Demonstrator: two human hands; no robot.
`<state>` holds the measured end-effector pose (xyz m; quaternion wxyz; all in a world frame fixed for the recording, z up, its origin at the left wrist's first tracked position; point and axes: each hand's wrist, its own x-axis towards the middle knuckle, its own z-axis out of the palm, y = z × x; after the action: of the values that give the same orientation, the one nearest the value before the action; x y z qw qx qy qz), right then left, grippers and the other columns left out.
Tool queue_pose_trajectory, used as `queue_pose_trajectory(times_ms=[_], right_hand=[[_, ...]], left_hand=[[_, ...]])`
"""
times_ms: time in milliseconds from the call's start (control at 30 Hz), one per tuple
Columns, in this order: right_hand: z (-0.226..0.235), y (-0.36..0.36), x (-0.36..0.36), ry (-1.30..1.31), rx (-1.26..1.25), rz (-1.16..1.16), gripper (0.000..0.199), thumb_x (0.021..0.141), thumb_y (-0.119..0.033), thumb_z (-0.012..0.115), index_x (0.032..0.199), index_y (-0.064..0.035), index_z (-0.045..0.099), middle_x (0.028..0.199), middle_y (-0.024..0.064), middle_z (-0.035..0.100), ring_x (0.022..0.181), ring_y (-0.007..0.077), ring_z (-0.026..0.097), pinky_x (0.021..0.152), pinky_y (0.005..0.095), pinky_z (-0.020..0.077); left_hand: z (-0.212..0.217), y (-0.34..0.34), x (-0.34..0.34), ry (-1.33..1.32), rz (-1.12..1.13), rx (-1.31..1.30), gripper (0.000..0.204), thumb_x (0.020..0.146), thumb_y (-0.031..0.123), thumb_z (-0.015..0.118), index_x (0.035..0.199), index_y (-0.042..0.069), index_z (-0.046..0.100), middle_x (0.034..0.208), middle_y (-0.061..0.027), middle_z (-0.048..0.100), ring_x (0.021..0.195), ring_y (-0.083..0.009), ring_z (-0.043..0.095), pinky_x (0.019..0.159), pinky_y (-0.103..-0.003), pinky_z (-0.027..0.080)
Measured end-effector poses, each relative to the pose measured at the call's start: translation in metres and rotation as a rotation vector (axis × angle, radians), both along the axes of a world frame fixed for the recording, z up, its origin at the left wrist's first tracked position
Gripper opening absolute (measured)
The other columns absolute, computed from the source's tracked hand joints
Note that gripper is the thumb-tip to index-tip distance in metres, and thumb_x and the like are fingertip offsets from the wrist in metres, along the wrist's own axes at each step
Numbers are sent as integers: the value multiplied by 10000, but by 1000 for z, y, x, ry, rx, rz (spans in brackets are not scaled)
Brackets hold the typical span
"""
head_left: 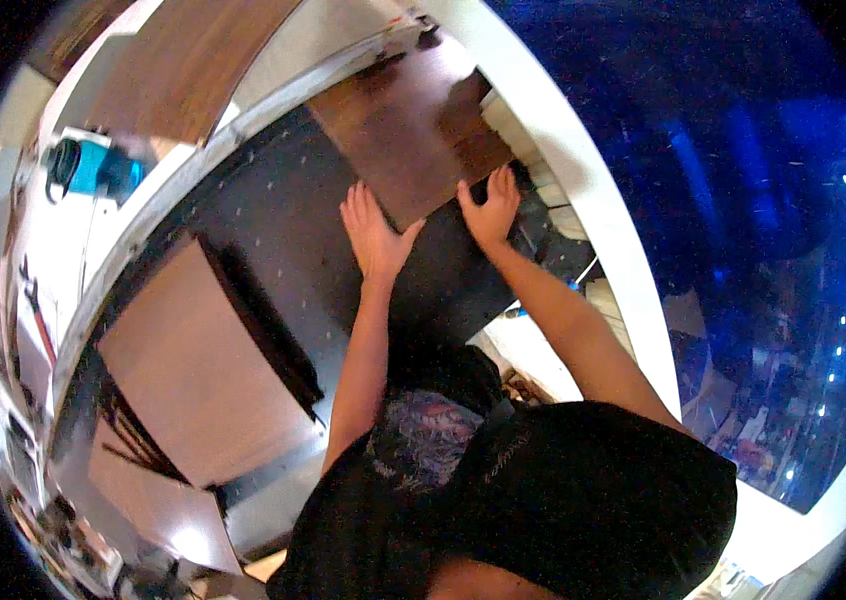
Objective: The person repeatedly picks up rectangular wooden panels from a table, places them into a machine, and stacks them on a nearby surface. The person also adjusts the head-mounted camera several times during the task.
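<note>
A dark brown wood-look board [383,140] lies at the far side of a black surface [293,220]. My left hand [375,238] is at its near left corner, fingers stretched along the left edge and thumb spread toward the near edge. Further right, my right hand [492,208] meets the near edge by the right corner, with thumb and fingers apart. Both hands look open, against the board's edges rather than wrapped round it. Whether any fingertip reaches under the board cannot be made out.
Left of my left arm sits a large lighter brown panel [208,365], with another panel [158,510] nearer me. Beyond a curved pale edge are a teal bottle [108,170], a red-handled tool [43,325] and a brown board [188,70]. A white frame [633,240] borders a dark blue window [763,220] on the right.
</note>
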<state>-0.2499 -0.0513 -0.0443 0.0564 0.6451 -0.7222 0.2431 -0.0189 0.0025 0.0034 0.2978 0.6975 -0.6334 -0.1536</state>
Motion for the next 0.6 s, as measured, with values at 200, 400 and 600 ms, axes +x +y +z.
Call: queue_pose_trajectory(times_ms=[200,400,600], right_hand=[[6,2,0,53,-12,29,799,874,-481,759,1314,161,581,1495,363,482,1439,449,430,1156,539,347],[10,-3,2,23,11,-9,830,872,-480,757,1359,157,547,1518,356,460,1453,454,408,1172,542,327],[10,-2,7,37,76,-59,851,909,-510,714,1420,141,517,1585,329,388,1499,440,337,1203,572,279]], left_hand=[[-5,-2,-5,19,-2,-60,1049,730,513,884,1465,-88,439,1599,-190,402,1536,-350,292,1294,-522,154],[0,-5,-8,-29,-5,4,1065,760,597,826,1483,-84,440,1618,-170,389,1555,-331,265,1297,-531,123],[4,-1,-4,-22,10,44,1057,774,596,816,1493,-77,434,1629,-166,369,1560,-314,254,1304,-508,117]])
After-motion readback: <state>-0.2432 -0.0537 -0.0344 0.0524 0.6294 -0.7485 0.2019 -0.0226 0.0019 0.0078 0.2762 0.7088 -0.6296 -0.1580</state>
